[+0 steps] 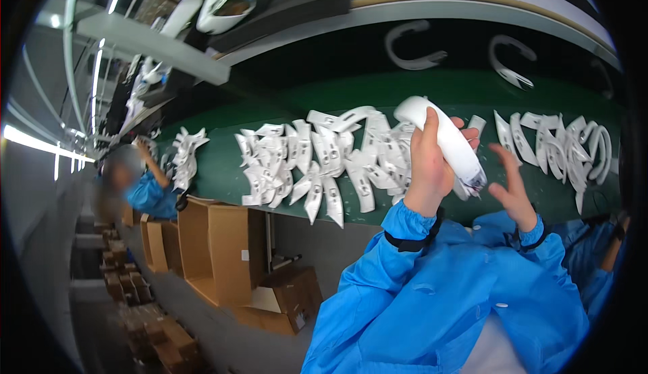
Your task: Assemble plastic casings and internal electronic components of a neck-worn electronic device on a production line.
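My left hand [432,165] is closed round a smooth white curved plastic shell [451,136], held tilted above the near edge of the green work surface. The shell's rounded end points up and away; its lower end, near my right hand, shows a darker opening with small details I cannot make out. To the right of the shell, my right hand [514,190] is raised with thumb and fingers apart, holding nothing. Under and left of my left hand lies a pile of white curved plastic pieces [331,151], some with small dark slots.
More white curved pieces [550,138] lie at the right. Two C-shaped white parts rest along the dark far side [415,53]. Cardboard boxes [229,252] stand on the floor at the lower left. A person in blue [154,195] is at the far left, another blue sleeve [587,266] at right.
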Available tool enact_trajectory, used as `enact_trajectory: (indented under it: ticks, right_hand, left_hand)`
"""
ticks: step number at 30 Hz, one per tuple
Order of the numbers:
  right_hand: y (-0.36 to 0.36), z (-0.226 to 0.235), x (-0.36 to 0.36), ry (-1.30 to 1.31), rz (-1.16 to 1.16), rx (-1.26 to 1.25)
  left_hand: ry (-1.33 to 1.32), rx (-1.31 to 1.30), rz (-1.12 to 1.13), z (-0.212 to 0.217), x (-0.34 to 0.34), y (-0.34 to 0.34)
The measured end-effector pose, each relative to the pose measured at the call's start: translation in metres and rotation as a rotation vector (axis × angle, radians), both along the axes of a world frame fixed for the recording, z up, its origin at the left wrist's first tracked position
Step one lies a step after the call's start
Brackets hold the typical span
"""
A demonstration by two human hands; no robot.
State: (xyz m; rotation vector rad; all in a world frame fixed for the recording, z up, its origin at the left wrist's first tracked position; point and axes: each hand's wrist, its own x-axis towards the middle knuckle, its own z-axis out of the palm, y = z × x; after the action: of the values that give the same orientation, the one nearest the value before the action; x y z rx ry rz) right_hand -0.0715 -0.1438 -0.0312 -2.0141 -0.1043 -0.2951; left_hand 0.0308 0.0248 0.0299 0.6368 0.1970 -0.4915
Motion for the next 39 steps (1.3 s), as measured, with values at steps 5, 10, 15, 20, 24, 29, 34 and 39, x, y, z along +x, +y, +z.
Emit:
enact_trajectory:
  ticks: [5, 10, 15, 20, 24, 29, 34, 39]
  right_hand:
    - [0.030, -0.017, 0.002, 0.262, 0.236, 0.221]
    - [0.070, -0.030, 0.022, 0.350, -0.047, 0.347]
    - [0.071, 0.011, 0.025, 0.067, -0.099, 0.254]
    - [0.059, 0.048, 0.021, 0.085, -0.091, 0.240]
    - [0.064, 0.054, 0.025, 0.152, -0.070, 0.268]
    - [0.063, 0.044, 0.029, 0.077, -0.078, 0.204]
    - [0.060, 0.048, 0.024, 0.155, -0.045, 0.156]
    - [0.063, 0.052, 0.024, 0.176, -0.026, 0.203]
  left_hand:
    - [0.005, -0.286, -0.062, -0.015, 0.008, 0.033]
    - [-0.022, 0.062, 0.011, -0.035, -0.028, 0.014]
    - [-0.209, -0.139, 0.017, -0.047, -0.011, 0.039]
    - [-0.162, 0.029, 0.052, -0.045, -0.013, 0.027]
    - [-0.225, 0.083, 0.115, -0.042, -0.023, 0.017]
    - [-0.256, 0.146, 0.185, -0.037, -0.025, 0.011]
    - [-0.243, 0.102, 0.150, -0.031, -0.026, 0.018]
    - [-0.187, 0.093, 0.175, -0.031, -0.025, 0.020]
